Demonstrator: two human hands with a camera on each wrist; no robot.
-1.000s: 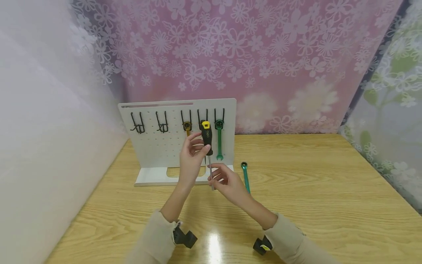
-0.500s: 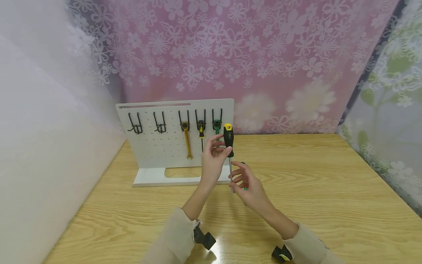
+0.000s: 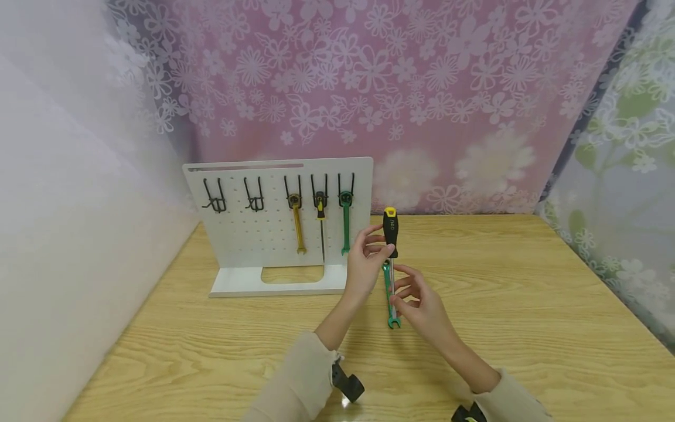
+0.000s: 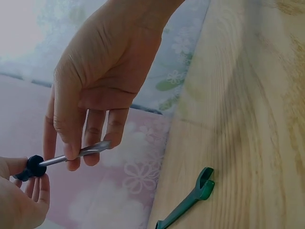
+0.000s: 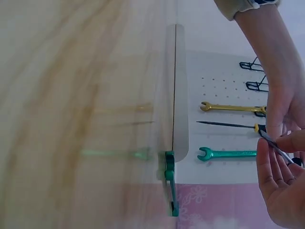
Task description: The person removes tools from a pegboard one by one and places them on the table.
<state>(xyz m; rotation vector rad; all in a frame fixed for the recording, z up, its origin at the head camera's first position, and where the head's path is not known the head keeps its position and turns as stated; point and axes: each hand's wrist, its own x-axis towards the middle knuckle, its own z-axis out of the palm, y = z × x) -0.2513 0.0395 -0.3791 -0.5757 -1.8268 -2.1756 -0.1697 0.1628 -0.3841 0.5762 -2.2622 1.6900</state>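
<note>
A screwdriver (image 3: 391, 225) with a black handle and yellow end cap is held upright over the table, tip down. My left hand (image 3: 364, 264) grips its handle between thumb and fingers. Lower down, my right hand (image 3: 422, 302) pinches the metal shaft (image 4: 90, 150) near the flat tip. Just behind the shaft, a green wrench (image 3: 393, 322) lies on the table, partly covered by the screwdriver and right fingers in the head view. In the left wrist view that wrench (image 4: 190, 200) shows its open end.
A white pegboard (image 3: 248, 240) stands at the back left. On its hooks hang a yellow wrench (image 3: 297, 228), a second screwdriver (image 3: 321, 210) and another green wrench (image 3: 345, 225). Two hooks (image 3: 255, 202) at its left hold nothing. A white wall (image 3: 79, 205) borders the left side.
Both hands have moved right with the screwdriver, from in front of the pegboard to beside it. The hanging tools now show fully, and the grips look the same.
</note>
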